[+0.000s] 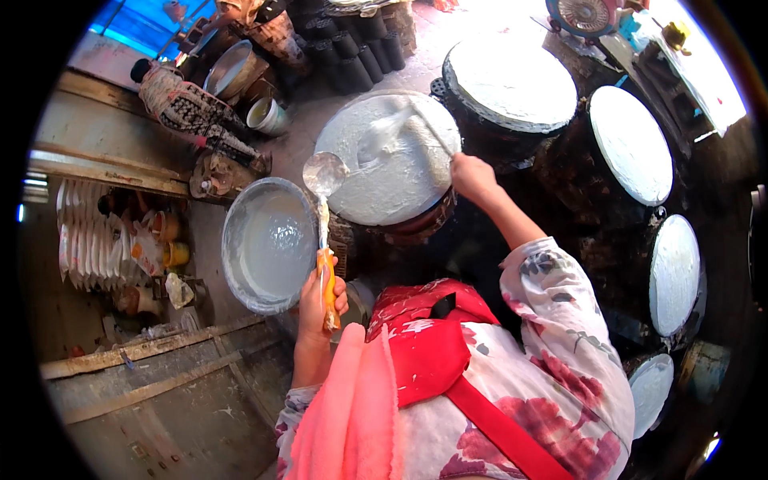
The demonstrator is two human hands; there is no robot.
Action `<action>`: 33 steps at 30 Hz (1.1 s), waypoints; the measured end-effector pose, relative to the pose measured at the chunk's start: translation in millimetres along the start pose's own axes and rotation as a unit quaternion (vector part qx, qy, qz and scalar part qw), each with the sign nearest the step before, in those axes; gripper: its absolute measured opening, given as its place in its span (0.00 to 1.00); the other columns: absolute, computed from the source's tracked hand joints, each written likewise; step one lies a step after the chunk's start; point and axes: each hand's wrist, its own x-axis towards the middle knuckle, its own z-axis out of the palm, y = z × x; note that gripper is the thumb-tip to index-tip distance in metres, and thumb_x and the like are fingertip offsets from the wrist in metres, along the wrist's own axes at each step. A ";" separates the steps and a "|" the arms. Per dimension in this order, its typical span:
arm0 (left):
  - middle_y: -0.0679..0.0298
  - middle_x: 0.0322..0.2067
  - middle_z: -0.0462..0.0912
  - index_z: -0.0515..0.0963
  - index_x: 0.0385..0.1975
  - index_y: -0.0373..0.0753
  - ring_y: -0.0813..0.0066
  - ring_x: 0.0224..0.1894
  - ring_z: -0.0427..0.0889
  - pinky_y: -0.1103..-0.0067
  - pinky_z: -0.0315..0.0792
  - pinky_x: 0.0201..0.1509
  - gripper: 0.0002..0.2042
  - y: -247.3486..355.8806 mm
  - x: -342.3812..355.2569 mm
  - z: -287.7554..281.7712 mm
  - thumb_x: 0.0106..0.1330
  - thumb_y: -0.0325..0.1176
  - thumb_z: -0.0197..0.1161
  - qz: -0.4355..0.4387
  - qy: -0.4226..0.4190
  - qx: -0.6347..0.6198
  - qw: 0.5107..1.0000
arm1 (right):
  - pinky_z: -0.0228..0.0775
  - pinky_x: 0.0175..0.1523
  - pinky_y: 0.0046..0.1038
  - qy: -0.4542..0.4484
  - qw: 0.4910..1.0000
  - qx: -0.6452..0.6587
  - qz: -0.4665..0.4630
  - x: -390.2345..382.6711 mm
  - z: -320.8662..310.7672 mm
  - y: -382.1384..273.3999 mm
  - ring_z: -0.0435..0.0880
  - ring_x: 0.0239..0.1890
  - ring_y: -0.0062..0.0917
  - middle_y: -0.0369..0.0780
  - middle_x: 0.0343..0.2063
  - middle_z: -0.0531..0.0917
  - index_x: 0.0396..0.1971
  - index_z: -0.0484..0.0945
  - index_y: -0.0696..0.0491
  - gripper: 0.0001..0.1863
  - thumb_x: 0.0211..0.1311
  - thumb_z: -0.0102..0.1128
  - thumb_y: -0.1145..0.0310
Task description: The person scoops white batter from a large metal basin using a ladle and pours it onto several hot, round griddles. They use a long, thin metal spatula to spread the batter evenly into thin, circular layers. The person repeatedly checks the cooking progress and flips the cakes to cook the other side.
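My left hand (pixel 318 304) is closed round the orange handle of a metal ladle (pixel 324 174). Its round, white-smeared bowl points away from me, at the left edge of a round steaming cloth (pixel 364 192) stretched over a pot and coated in white batter. My right hand (pixel 474 178) grips the thin handle of a spreading tool (pixel 432 130), which slants far and left over that cloth. Motion blurs the tool's far end, so its shape is unclear. A wide grey basin (pixel 230 248) of pale liquid batter stands left of the ladle.
More white-topped pots (pixel 512 84) curve round the right side, including another pot (pixel 632 144). Far off are a stack of black cylinders (pixel 352 68), a fan (pixel 584 14) and a white bucket (pixel 268 118). A person (pixel 192 104) is at the far left, above wooden ledges (pixel 144 352).
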 end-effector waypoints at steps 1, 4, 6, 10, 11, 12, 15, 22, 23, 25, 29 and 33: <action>0.67 0.20 0.67 0.66 0.51 0.41 0.82 0.14 0.65 0.85 0.60 0.16 0.16 2.0 1.1 1.1 0.70 0.44 0.47 -0.001 0.001 -0.002 1.000 | 0.74 0.39 0.40 -0.010 1.000 -0.008 -0.024 -1.2 2.4 3.2 0.82 0.35 0.43 0.52 0.28 0.81 0.27 0.77 0.59 0.09 0.51 0.48 0.72; 0.67 0.20 0.67 0.66 0.51 0.41 0.82 0.13 0.65 0.85 0.59 0.15 0.16 8.2 10.7 9.3 0.70 0.43 0.47 -0.001 0.003 0.009 1.000 | 0.74 0.39 0.39 -0.067 0.989 -0.058 -0.118 -10.4 25.6 -5.7 0.82 0.34 0.43 0.51 0.27 0.82 0.27 0.76 0.59 0.08 0.51 0.48 0.73; 0.67 0.20 0.67 0.66 0.50 0.41 0.82 0.13 0.65 0.85 0.59 0.15 0.15 9.4 12.1 7.8 0.70 0.43 0.47 0.007 0.021 0.030 0.999 | 0.73 0.37 0.40 -0.130 0.970 -0.088 -0.185 -29.2 10.9 -23.1 0.82 0.34 0.42 0.51 0.28 0.81 0.29 0.75 0.59 0.08 0.51 0.47 0.73; 0.67 0.19 0.66 0.66 0.49 0.42 0.82 0.13 0.65 0.85 0.59 0.14 0.14 12.9 14.6 2.1 0.70 0.42 0.47 0.020 0.043 0.064 0.997 | 0.73 0.36 0.41 -0.012 0.999 -0.008 -0.048 -48.4 2.8 10.8 0.82 0.32 0.43 0.52 0.26 0.81 0.31 0.74 0.59 0.11 0.58 0.43 0.70; 0.67 0.19 0.67 0.66 0.48 0.42 0.82 0.13 0.65 0.85 0.60 0.14 0.14 12.6 17.6 -0.4 0.70 0.42 0.47 0.023 0.044 0.076 0.996 | 0.73 0.36 0.43 0.051 0.998 0.036 -0.002 -55.0 5.5 25.7 0.82 0.31 0.45 0.52 0.25 0.81 0.33 0.74 0.59 0.13 0.60 0.41 0.68; 0.67 0.19 0.67 0.66 0.48 0.42 0.82 0.13 0.65 0.85 0.60 0.14 0.14 12.2 19.9 -1.8 0.70 0.42 0.48 0.027 0.045 0.087 0.995 | 0.72 0.36 0.43 0.031 0.999 0.026 0.006 -62.2 18.5 27.8 0.82 0.31 0.45 0.52 0.25 0.81 0.32 0.74 0.59 0.13 0.60 0.41 0.67; 0.67 0.18 0.68 0.65 0.45 0.44 0.81 0.12 0.66 0.85 0.61 0.13 0.12 11.8 25.7 3.3 0.69 0.42 0.50 0.016 0.049 0.087 0.995 | 0.72 0.36 0.45 -0.026 0.999 0.031 -0.006 -93.3 46.4 -1.2 0.81 0.30 0.48 0.52 0.25 0.80 0.30 0.73 0.60 0.13 0.61 0.41 0.66; 0.67 0.19 0.67 0.67 0.45 0.43 0.82 0.12 0.65 0.84 0.61 0.14 0.13 -2.1 35.5 1.9 0.68 0.43 0.50 -0.022 0.040 0.010 0.999 | 0.68 0.40 0.48 -0.116 0.970 0.210 -0.043 -114.7 91.9 -87.9 0.78 0.33 0.51 0.55 0.26 0.79 0.30 0.70 0.59 0.15 0.63 0.43 0.61; 0.68 0.18 0.65 0.67 0.49 0.43 0.83 0.12 0.63 0.85 0.61 0.15 0.14 1.9 29.4 -4.2 0.70 0.43 0.48 -0.029 0.008 -0.063 0.998 | 0.68 0.38 0.48 -0.110 0.971 0.208 -0.048 -119.0 91.0 -91.4 0.78 0.32 0.51 0.54 0.25 0.79 0.30 0.70 0.59 0.14 0.63 0.44 0.62; 0.68 0.18 0.64 0.66 0.52 0.42 0.84 0.12 0.62 0.85 0.60 0.14 0.15 1.9 2.2 -11.5 0.70 0.42 0.46 0.005 -0.043 -0.116 0.992 | 0.68 0.36 0.48 -0.088 0.971 0.210 -0.073 -125.7 83.3 -99.3 0.78 0.30 0.50 0.53 0.23 0.78 0.30 0.70 0.58 0.13 0.63 0.45 0.62; 0.69 0.18 0.63 0.65 0.55 0.39 0.84 0.13 0.63 0.86 0.60 0.15 0.17 1.2 -15.0 -20.8 0.71 0.40 0.44 0.034 -0.074 -0.218 0.973 | 0.68 0.32 0.46 -0.021 0.960 0.219 -0.172 -132.8 54.6 -125.7 0.78 0.26 0.49 0.51 0.20 0.77 0.29 0.69 0.56 0.11 0.61 0.49 0.63; 0.70 0.19 0.63 0.64 0.54 0.33 0.86 0.14 0.64 0.87 0.61 0.15 0.17 24.3 14.2 -30.5 0.72 0.38 0.43 -0.011 -0.089 -0.270 0.959 | 0.68 0.31 0.46 0.034 0.955 0.206 -0.211 -122.5 42.6 -125.2 0.78 0.26 0.48 0.51 0.19 0.77 0.28 0.69 0.56 0.09 0.60 0.50 0.64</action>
